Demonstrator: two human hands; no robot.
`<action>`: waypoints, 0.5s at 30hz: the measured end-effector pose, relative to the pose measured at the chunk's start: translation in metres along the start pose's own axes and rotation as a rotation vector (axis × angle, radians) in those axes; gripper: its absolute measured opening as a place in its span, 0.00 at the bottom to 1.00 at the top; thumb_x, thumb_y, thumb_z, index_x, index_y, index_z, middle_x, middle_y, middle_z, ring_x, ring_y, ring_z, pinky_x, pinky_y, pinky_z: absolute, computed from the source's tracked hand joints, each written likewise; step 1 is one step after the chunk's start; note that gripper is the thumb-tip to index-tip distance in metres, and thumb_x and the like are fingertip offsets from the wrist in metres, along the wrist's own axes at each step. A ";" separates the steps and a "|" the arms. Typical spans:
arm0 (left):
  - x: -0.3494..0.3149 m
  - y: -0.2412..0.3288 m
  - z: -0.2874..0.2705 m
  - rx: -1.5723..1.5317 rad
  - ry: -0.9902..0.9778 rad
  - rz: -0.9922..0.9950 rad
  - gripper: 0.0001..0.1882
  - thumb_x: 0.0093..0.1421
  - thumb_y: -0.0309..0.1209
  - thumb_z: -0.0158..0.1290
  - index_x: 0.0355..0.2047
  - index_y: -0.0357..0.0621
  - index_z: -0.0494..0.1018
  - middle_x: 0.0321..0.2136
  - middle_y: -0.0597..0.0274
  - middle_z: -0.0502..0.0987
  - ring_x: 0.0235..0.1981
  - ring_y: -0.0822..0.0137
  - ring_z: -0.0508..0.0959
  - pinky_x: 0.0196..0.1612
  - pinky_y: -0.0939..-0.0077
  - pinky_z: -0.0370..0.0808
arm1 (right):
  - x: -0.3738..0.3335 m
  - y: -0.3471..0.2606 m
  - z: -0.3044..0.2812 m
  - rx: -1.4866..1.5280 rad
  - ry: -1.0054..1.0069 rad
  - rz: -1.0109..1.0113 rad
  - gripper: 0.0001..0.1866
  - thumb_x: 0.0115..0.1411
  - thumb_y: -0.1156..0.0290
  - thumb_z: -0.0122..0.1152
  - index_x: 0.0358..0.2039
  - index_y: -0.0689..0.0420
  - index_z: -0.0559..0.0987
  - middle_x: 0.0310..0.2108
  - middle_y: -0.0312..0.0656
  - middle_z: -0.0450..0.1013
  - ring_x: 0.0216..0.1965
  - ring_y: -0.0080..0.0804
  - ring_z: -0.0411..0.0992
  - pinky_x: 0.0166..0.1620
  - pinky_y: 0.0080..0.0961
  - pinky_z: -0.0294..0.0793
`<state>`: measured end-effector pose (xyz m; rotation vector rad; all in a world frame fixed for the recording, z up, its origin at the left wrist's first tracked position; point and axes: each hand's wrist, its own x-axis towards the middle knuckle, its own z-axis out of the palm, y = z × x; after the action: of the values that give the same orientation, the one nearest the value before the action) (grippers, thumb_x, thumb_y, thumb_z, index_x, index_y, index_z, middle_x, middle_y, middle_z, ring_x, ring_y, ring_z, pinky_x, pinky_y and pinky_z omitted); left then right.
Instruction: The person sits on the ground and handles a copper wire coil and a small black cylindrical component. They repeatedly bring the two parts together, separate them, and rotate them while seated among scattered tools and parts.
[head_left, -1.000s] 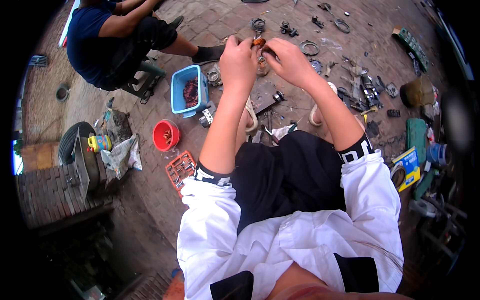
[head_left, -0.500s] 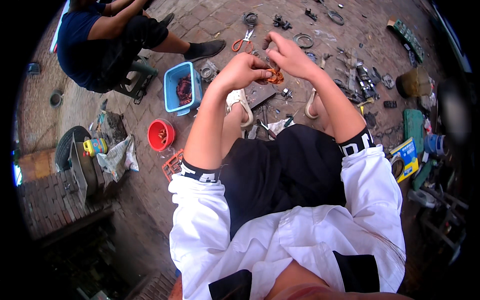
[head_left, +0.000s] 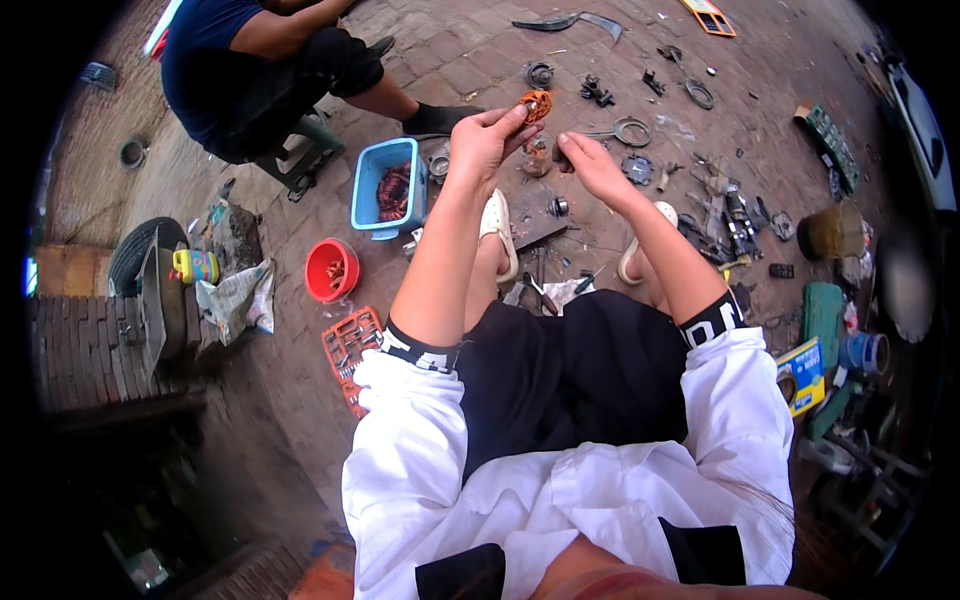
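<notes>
My left hand (head_left: pixel 483 148) pinches a small orange, copper-looking coil of wire (head_left: pixel 537 102) between thumb and fingertips, raised above the brick ground. My right hand (head_left: pixel 598 168) is apart from it, a little to the right, with its fingers curled together. Whether anything small is in those fingers is hidden. Below and between the two hands sits a small brownish, jar-like thing (head_left: pixel 538 158), partly covered by my left fingers. A blue tub (head_left: pixel 360 205) with dark reddish-brown coils (head_left: pixel 395 190) stands left of my left forearm. Nearer me, a red bucket (head_left: pixel 318 290) holds some orange-brown pieces.
An opened orange socket set (head_left: pixel 352 345) lies beside my left elbow. Another person (head_left: pixel 270 80) sits on a low stool at the far left. Metal parts (head_left: pixel 735 220) litter the ground to the right, by a brown container (head_left: pixel 832 232). A sickle-like blade (head_left: pixel 570 22) lies far ahead.
My left hand has lifted the orange coil up and away. My right hand has come down and separated from it. The view has shifted, showing more of the far ground.
</notes>
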<state>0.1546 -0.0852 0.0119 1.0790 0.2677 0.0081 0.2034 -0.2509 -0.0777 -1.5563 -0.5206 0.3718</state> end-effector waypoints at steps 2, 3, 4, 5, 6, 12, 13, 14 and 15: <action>0.001 0.001 -0.003 -0.008 0.028 0.003 0.15 0.59 0.24 0.51 0.41 0.21 0.69 0.39 0.46 0.75 0.39 0.60 0.78 0.44 0.78 0.78 | 0.002 -0.003 0.004 -0.100 0.115 -0.028 0.16 0.64 0.62 0.45 0.32 0.64 0.74 0.23 0.34 0.70 0.25 0.20 0.64 0.30 0.22 0.65; 0.001 0.003 -0.004 -0.003 0.043 -0.003 0.15 0.59 0.24 0.51 0.41 0.20 0.69 0.39 0.46 0.75 0.39 0.60 0.78 0.43 0.78 0.78 | 0.001 -0.008 0.003 -0.153 0.163 -0.050 0.16 0.64 0.63 0.46 0.31 0.64 0.74 0.22 0.35 0.70 0.24 0.20 0.64 0.30 0.23 0.65; 0.001 0.004 -0.005 0.003 0.056 -0.009 0.15 0.59 0.24 0.51 0.41 0.20 0.69 0.39 0.46 0.75 0.39 0.60 0.78 0.43 0.78 0.78 | 0.001 -0.011 0.003 -0.206 0.214 -0.072 0.16 0.63 0.63 0.46 0.30 0.65 0.74 0.21 0.36 0.70 0.24 0.20 0.64 0.30 0.23 0.65; 0.001 0.005 -0.007 -0.020 0.063 0.005 0.15 0.58 0.23 0.51 0.41 0.20 0.69 0.39 0.47 0.75 0.37 0.60 0.79 0.43 0.79 0.78 | 0.003 -0.011 0.001 -0.256 0.244 -0.080 0.15 0.62 0.64 0.49 0.29 0.65 0.74 0.20 0.42 0.70 0.23 0.25 0.66 0.30 0.26 0.66; 0.002 0.005 -0.012 0.046 0.093 0.039 0.15 0.58 0.23 0.51 0.40 0.19 0.69 0.38 0.47 0.76 0.37 0.60 0.79 0.43 0.79 0.78 | -0.001 -0.021 0.005 -0.334 0.210 -0.081 0.14 0.61 0.64 0.49 0.29 0.65 0.74 0.21 0.42 0.70 0.23 0.26 0.65 0.30 0.25 0.65; 0.005 -0.005 -0.012 1.321 0.201 0.704 0.09 0.52 0.28 0.57 0.32 0.36 0.78 0.27 0.49 0.77 0.29 0.59 0.78 0.34 0.70 0.75 | -0.021 -0.061 0.018 -0.642 0.171 -0.396 0.09 0.55 0.70 0.54 0.30 0.63 0.75 0.25 0.52 0.71 0.28 0.49 0.70 0.32 0.37 0.68; 0.006 -0.010 -0.011 1.422 0.182 0.773 0.10 0.48 0.30 0.58 0.31 0.42 0.79 0.27 0.49 0.75 0.29 0.54 0.76 0.33 0.64 0.72 | -0.020 -0.064 0.013 -0.689 0.182 -0.445 0.08 0.54 0.70 0.54 0.30 0.63 0.75 0.25 0.52 0.72 0.29 0.50 0.70 0.33 0.38 0.68; 0.004 -0.014 -0.008 1.467 0.085 0.733 0.10 0.48 0.30 0.57 0.31 0.42 0.79 0.28 0.49 0.75 0.29 0.53 0.75 0.34 0.64 0.72 | -0.019 -0.067 0.008 -0.736 0.192 -0.493 0.08 0.54 0.70 0.54 0.30 0.62 0.75 0.25 0.52 0.72 0.30 0.51 0.70 0.33 0.39 0.68; -0.001 -0.017 -0.001 1.507 -0.015 0.690 0.11 0.47 0.30 0.57 0.32 0.41 0.79 0.29 0.49 0.75 0.30 0.53 0.75 0.34 0.63 0.72 | -0.020 -0.069 0.002 -0.758 0.163 -0.494 0.08 0.52 0.71 0.54 0.30 0.62 0.75 0.25 0.52 0.72 0.29 0.51 0.70 0.33 0.38 0.69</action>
<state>0.1514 -0.0923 -0.0029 2.6246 -0.2049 0.4806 0.1787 -0.2593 -0.0112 -2.0711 -0.9577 -0.3780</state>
